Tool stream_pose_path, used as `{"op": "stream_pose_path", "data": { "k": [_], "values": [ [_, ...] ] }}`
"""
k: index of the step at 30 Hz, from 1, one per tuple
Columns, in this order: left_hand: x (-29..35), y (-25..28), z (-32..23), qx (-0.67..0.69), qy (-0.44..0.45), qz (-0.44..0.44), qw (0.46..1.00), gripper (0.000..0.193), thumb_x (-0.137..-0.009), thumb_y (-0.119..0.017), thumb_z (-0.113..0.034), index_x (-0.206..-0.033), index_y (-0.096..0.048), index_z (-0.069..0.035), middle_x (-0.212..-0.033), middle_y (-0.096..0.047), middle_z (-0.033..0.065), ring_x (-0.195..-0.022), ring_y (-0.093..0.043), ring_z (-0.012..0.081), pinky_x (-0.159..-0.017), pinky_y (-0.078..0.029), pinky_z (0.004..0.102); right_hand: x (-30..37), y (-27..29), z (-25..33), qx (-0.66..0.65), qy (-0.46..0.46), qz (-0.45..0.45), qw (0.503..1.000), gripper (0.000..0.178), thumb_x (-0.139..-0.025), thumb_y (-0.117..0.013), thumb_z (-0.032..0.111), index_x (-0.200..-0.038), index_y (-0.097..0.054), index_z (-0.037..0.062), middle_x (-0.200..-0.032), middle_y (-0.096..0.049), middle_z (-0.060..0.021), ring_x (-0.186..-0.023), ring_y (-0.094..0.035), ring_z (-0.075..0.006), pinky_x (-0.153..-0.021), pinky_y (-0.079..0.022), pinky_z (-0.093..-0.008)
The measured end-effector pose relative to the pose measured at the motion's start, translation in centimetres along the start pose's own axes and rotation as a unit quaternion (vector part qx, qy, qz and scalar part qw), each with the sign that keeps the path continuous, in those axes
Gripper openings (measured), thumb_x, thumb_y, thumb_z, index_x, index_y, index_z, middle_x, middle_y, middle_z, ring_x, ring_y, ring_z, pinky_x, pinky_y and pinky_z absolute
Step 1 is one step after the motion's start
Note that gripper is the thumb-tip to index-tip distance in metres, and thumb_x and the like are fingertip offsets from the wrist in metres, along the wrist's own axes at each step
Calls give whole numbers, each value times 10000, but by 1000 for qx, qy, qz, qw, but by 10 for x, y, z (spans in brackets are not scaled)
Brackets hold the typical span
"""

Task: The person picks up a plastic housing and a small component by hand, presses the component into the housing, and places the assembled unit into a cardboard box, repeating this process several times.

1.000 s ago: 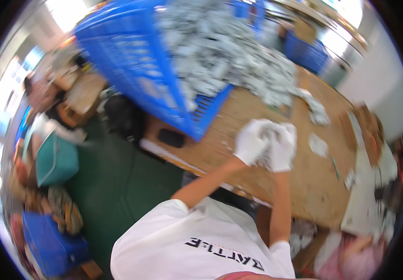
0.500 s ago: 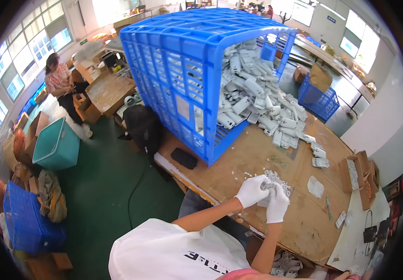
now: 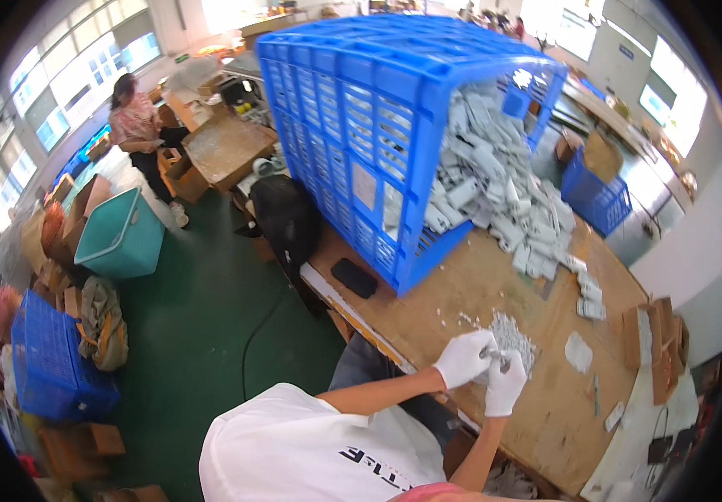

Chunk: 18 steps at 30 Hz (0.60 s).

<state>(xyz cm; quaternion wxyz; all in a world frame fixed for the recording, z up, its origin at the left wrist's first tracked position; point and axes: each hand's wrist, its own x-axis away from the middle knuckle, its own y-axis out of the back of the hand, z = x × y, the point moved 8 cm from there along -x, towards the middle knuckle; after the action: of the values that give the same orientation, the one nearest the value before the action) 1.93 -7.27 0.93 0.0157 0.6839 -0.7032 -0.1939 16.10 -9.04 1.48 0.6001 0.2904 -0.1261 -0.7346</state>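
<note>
Both my hands wear white gloves and meet over the near part of the cardboard-covered table (image 3: 558, 427). My left hand (image 3: 464, 360) pinches a small grey piece (image 3: 493, 355), its exact kind too small to tell. My right hand (image 3: 505, 386) has its fingers closed at the same piece from the other side. Just beyond the fingers lies a heap of tiny light-grey parts (image 3: 513, 336), with a few scattered to its left. A blue plastic crate (image 3: 418, 176) rests on its side, and whitish plastic housings (image 3: 482, 167) spill from its mouth onto the table.
A black pouch (image 3: 353, 278) lies by the table's left edge. Right of the heap are a translucent flat piece (image 3: 578, 352) and a thin green tool (image 3: 596, 395). Cardboard boxes (image 3: 666, 347) stand far right. A teal tub (image 3: 122, 238) and another person (image 3: 137, 125) are at left.
My head view has shifted, so the scene sits farther right in the picture. My fingertips have drawn slightly apart, and the grey piece between them shows more clearly.
</note>
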Motion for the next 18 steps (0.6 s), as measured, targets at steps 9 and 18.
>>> {"op": "stream_pose_path", "data": {
  "k": [9, 18],
  "values": [
    [-16, 32, -35, -17, -99, -3, 995, 266, -773, -704, -29, -1036, -678, -55, -954, -671, 126, -889, -673, 298, -784, -540, 366, -16, -7, 16, -145, -70, -57, 985, 128, -836, -591, 36, -943, -642, -11, -777, -615, -73, -751, -553, -109, -695, -477, -294],
    [-4, 16, -33, -63, -89, -15, 994, 321, -780, -704, -38, -1094, -663, -92, -961, -646, 103, -873, -666, 289, -755, -540, 364, -2, -20, -7, -315, -169, 12, 934, 165, -882, -596, 60, -1029, -645, 4, -910, -639, -6, -846, -566, -65, -764, -469, -245]
  ]
}}
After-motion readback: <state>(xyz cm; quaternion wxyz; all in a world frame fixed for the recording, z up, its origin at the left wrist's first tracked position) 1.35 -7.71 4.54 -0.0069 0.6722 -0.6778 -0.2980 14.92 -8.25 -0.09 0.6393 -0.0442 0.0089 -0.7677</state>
